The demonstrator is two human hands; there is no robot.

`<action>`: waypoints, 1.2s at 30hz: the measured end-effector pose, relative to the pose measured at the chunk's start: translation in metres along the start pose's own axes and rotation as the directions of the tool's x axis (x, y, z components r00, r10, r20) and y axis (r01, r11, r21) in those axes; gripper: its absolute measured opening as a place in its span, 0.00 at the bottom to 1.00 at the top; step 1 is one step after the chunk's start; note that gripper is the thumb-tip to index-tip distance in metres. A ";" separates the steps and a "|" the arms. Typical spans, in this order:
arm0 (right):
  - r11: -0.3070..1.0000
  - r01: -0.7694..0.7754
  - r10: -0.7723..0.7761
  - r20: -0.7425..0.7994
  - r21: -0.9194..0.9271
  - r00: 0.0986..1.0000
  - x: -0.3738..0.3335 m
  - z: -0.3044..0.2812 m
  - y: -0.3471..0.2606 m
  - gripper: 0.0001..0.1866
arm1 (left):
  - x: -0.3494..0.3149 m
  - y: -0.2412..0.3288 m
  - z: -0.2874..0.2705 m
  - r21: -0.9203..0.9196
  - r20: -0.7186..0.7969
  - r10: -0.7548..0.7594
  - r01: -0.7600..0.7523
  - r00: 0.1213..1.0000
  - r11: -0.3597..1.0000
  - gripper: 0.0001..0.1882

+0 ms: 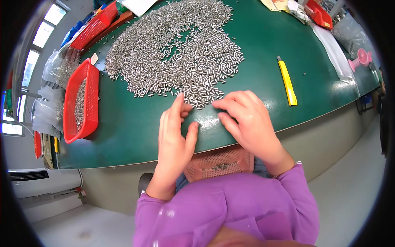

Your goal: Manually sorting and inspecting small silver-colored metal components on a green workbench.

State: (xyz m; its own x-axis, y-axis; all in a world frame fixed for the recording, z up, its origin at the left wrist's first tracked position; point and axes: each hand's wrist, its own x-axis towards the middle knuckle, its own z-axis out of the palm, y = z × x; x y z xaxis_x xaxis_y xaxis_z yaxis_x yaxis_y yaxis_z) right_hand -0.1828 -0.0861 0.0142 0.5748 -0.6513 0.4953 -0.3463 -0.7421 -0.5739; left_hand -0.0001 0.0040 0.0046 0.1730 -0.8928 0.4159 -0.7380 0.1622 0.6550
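A wide heap of small silvery metal pins is spread over the green tabletop. Its near tip lies between my two hands. My left hand is at the left of that tip, fingers stretched forward and thumb apart, with nothing visible in it. From the right, my right hand reaches to the tip's edge, fingers bent inward and thumb apart; I see nothing held there either. Below the table edge, on my lap, sits a pink perforated basket with some of the pins at its bottom.
A red basket holding small metal pieces stands at the left. A yellow utility knife lies on the right. Plastic bags of parts line the left edge. At the far right are a pink stand-like object and a red bin.
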 end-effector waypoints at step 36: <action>0.997 0.035 -0.037 0.032 0.073 0.999 0.000 0.014 0.001 0.06 | 0.009 0.005 0.005 -0.101 0.144 0.005 0.010 0.990 0.995 0.33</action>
State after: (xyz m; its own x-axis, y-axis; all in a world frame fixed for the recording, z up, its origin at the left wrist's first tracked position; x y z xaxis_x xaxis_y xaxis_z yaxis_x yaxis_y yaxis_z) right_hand -0.1727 -0.0842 0.0044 0.6106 -0.6179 0.4953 -0.2708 -0.7507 -0.6026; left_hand -0.0057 -0.0052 0.0080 0.0738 -0.9432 0.3238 -0.6665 0.1949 0.7196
